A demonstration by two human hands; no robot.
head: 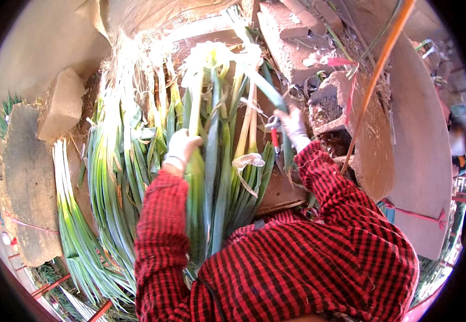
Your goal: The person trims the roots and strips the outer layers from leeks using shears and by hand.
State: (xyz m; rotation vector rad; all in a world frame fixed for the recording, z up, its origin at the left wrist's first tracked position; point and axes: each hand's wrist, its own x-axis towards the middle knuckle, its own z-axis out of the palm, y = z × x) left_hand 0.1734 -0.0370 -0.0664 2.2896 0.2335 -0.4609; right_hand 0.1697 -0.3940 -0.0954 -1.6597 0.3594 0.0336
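My left hand (181, 149), in a pale glove, is closed around the stalk of a leek or large green onion (195, 106) within the bunch before me. My right hand (293, 124), also gloved, is around the green part of another stalk (267, 90), which slants up and left into the glare. Red-handled shears (274, 135) hang or lie beside the right hand; whether it touches them cannot be told. More untrimmed stalks with stringy roots (136, 72) lie left of my left hand. Farther left rests a bundle with clean white stems (64, 173).
A stone block (60, 105) sits at the left, above a worn board (27, 181). Broken bricks (293, 52) and loose debris fill the upper right. An orange pole (382, 64) slants down near my right arm, with a curved pale panel (422, 141) beyond.
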